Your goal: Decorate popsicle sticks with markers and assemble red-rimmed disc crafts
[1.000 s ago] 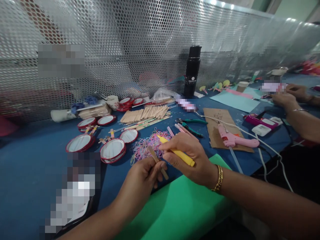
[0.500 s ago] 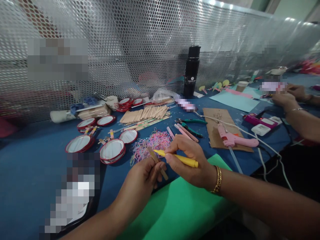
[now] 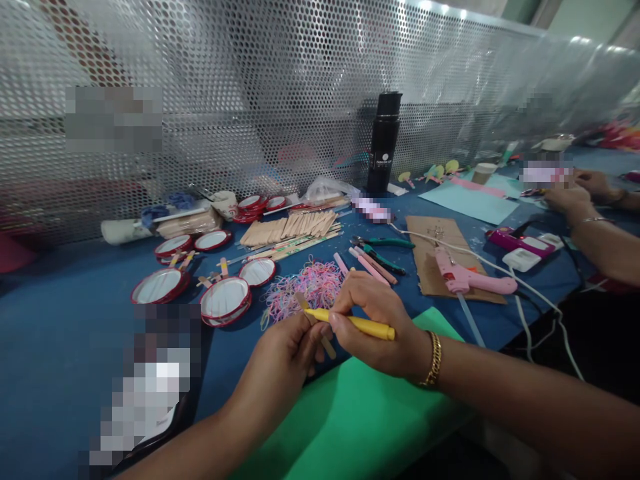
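Note:
Between the thumb and fingers of my left hand (image 3: 295, 347) is a flat wooden stick (image 3: 328, 348), tilted, its upper end showing above the fingers. My right hand (image 3: 377, 323) grips a yellow marker (image 3: 369, 327), whose tip touches or nearly touches the stick near its upper part. Just behind both hands lies a pile of thin multicoloured elastic bands (image 3: 307, 287). Several pink markers (image 3: 371, 265) rest to the right of the pile. Under my wrists is a green sheet (image 3: 365, 413) at the table's front edge.
Round red-rimmed lids (image 3: 225, 300) lie at left, wooden sticks (image 3: 287, 229) behind. A black bottle (image 3: 384, 143) stands by the mesh partition. Pliers (image 3: 383, 250), cardboard (image 3: 435, 233), a pink glue gun (image 3: 465, 279) and white cables lie right. Another person's hands (image 3: 575, 193) are far right.
The yellow marker's tip has moved slightly down and left along the wooden stick, with my right hand shifting a little. My left hand has stayed nearly still.

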A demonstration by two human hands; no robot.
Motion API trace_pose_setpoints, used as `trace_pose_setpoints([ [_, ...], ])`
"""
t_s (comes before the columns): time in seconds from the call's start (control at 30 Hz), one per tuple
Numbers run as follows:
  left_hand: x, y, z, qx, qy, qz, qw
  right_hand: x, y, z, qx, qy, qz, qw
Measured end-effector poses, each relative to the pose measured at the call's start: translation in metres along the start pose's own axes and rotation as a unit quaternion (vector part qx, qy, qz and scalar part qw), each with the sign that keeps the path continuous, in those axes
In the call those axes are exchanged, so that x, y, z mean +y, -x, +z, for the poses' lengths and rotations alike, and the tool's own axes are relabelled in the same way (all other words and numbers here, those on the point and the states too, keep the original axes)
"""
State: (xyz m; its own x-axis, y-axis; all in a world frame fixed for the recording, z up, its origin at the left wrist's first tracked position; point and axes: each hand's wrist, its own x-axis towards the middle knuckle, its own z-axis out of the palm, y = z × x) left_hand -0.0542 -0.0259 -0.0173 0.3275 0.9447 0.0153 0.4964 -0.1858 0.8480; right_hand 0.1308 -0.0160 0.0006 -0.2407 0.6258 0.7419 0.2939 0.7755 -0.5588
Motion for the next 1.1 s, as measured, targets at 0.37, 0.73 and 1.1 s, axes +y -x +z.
trace_pose_setpoints([
  [0.37,-0.0001,-0.0012,-0.0002,-0.002,0.031,-0.016,0.999,-0.0013,-0.0026,-0.0015,0.021,0.011,-0.020,1.000],
  [0.73,0.0009,-0.0005,-0.0014,-0.003,0.019,-0.013,1.000,0.0024,-0.0031,-0.0029,0.034,0.032,-0.036,0.998],
  [1.1,0.0034,-0.0007,-0.0015,-0.007,0.025,-0.011,1.000,0.0024,-0.0018,-0.0025,0.018,0.030,-0.035,0.999],
])
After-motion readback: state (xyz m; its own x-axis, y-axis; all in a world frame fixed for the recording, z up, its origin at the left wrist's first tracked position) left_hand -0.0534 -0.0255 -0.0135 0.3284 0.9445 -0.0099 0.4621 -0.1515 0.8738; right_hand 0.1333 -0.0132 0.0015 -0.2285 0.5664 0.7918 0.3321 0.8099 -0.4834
